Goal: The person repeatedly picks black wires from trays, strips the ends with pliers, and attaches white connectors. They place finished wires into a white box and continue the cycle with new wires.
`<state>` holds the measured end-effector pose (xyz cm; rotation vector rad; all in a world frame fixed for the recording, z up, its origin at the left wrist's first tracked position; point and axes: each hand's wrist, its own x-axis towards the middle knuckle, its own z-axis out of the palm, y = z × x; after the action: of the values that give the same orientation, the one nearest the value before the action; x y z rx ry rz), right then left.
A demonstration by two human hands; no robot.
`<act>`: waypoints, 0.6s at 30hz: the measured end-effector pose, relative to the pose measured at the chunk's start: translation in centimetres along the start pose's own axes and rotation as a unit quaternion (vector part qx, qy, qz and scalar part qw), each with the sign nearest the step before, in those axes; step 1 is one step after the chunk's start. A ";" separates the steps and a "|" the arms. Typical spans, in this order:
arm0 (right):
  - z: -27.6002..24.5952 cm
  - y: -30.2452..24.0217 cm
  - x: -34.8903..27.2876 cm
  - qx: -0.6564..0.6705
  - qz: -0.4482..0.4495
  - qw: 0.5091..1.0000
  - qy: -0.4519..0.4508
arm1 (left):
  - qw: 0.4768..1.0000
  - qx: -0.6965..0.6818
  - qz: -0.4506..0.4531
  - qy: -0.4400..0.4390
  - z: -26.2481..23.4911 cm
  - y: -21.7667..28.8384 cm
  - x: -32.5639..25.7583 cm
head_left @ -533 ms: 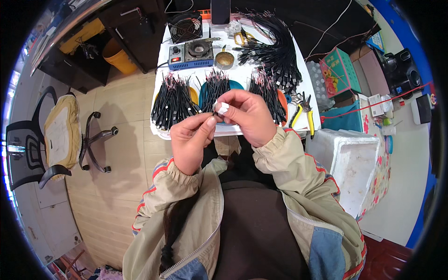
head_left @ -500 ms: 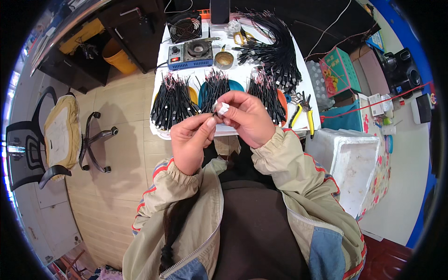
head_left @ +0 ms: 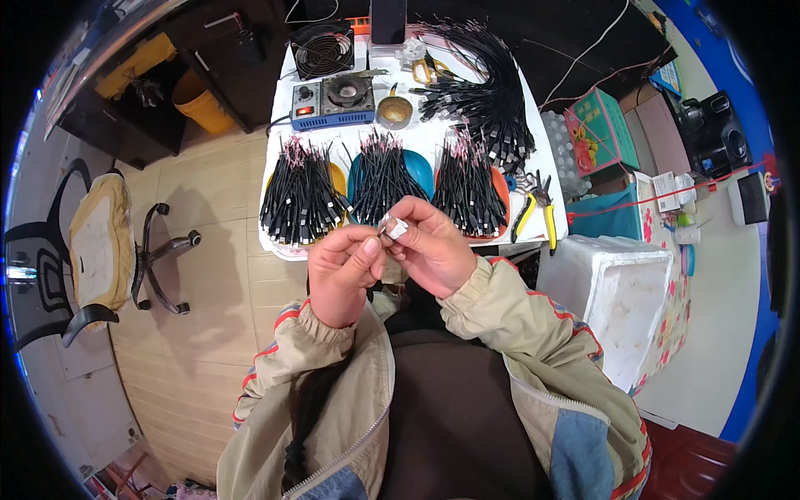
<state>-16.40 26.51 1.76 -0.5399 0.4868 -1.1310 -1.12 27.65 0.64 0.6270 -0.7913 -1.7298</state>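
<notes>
Just in front of the table's near edge, my two hands meet fingertip to fingertip. My left hand (head_left: 343, 275) is closed in a pinch on something small and dark, mostly hidden by the fingers. Also pinched, my right hand (head_left: 437, 254) has a small white piece (head_left: 398, 227) at its thumb tip; whether it is wrapped round the thumb or held cannot be made out. Beyond the hands lie three bundles of short black cables with bared reddish ends: the left bundle (head_left: 302, 196), the middle bundle (head_left: 385, 179) and the right bundle (head_left: 468, 187), on yellow, blue and orange trays.
Behind the bundles stand a blue heating unit (head_left: 333, 104) with a lit red switch, a small round pan (head_left: 394, 111) and a fan (head_left: 323, 55). Long black cables (head_left: 487, 92) heap at the back right. Yellow-handled pliers (head_left: 537, 208) lie at the right edge, above a white foam box (head_left: 617, 292).
My hands have come a little lower, nearer my body, still pinched together. The whole view has shifted slightly, so the table's front edge shows lower.
</notes>
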 end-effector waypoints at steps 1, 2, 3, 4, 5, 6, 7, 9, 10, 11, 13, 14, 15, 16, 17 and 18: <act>0.0 0.2 0.0 0.002 0.014 1.000 0.004 | 1.000 0.000 0.004 0.008 -0.2 -0.2 0.0; 0.0 0.4 0.1 0.004 0.029 1.000 0.008 | 0.999 0.033 0.030 0.013 -0.4 -0.2 -0.2; 0.0 0.4 0.3 0.006 0.041 0.999 0.016 | 0.997 0.063 0.046 0.017 -0.6 -0.3 -0.3; 0.0 0.3 0.8 -0.024 0.066 0.997 0.017 | 0.994 0.087 0.061 0.024 -0.8 -0.3 -0.4; -0.1 0.1 1.4 -0.112 0.081 0.990 0.016 | 0.991 0.105 0.076 0.028 -1.1 -0.3 -0.4; -0.4 -0.5 2.4 -0.200 0.095 0.975 0.016 | 0.990 0.107 0.074 0.047 -1.5 -0.2 -0.4; -0.7 -1.1 3.5 -0.268 0.088 0.959 -0.012 | 0.990 0.100 0.079 0.066 -2.0 0.0 -0.3; -1.4 -1.2 8.5 -0.512 -0.013 0.858 0.036 | 0.987 0.079 0.090 0.110 -3.0 0.5 0.1; -2.0 -2.0 10.0 -0.675 -0.081 0.729 0.079 | 0.986 0.061 0.082 0.131 -3.4 0.7 0.3; -2.4 -1.8 12.1 -0.738 -0.117 0.656 0.111 | 0.987 0.043 0.089 0.130 -3.8 1.0 0.5; -2.9 -1.1 15.0 -0.813 -0.065 0.562 0.136 | 0.985 0.030 0.097 0.138 -4.2 1.3 0.5; -3.0 -0.6 15.9 -0.839 -0.037 0.527 0.130 | 0.984 0.035 0.099 0.142 -4.4 1.4 0.5; -3.1 -0.3 16.6 -0.862 -0.019 0.492 0.122 | 0.983 0.036 0.099 0.147 -4.6 1.5 0.4; -3.0 0.2 17.1 -0.863 0.000 0.485 0.141 | 0.983 0.038 0.098 0.153 -4.7 1.6 0.2; -2.8 0.3 17.1 -0.853 -0.018 0.504 0.135 | 0.983 0.033 0.097 0.154 -4.8 1.7 0.1; -2.6 0.2 16.9 -0.841 -0.032 0.525 0.130 | 0.983 0.028 0.096 0.154 -4.9 1.8 0.0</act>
<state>-11.94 10.47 -1.93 -2.0868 1.8709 -0.4106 3.57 26.30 -1.12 0.8080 -0.6598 -1.3974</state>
